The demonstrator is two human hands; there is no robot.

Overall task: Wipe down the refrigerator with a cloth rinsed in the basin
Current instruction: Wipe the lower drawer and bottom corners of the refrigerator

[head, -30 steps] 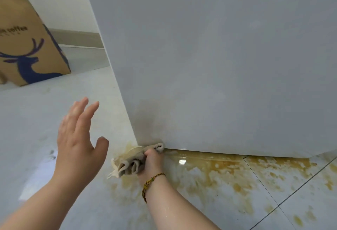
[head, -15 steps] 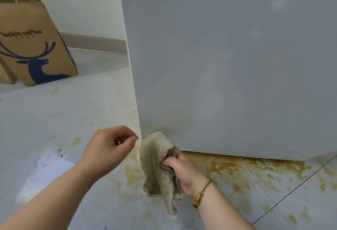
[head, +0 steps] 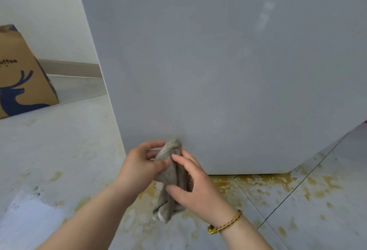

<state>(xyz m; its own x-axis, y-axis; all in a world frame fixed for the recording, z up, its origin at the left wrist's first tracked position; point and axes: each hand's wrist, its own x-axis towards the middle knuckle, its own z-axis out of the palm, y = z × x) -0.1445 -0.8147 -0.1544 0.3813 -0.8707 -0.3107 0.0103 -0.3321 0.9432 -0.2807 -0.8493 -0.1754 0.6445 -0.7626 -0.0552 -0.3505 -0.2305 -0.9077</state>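
- The left hand (head: 139,162) and right hand (head: 198,188) curl their fingers round the bunched cloth (head: 165,208), held at the refrigerator (head: 218,71) side's lower corner.
- The grey panel looks largely clean, and the cloth is seemingly being refolded.
- No basin is in view; yellow-brown stains (head: 258,182) mark the floor (head: 59,150).

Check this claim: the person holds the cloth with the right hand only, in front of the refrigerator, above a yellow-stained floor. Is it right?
Wrong on one point: the head view shows both the left hand and the right hand holding the cloth, in front of the refrigerator, above a yellow-stained floor.
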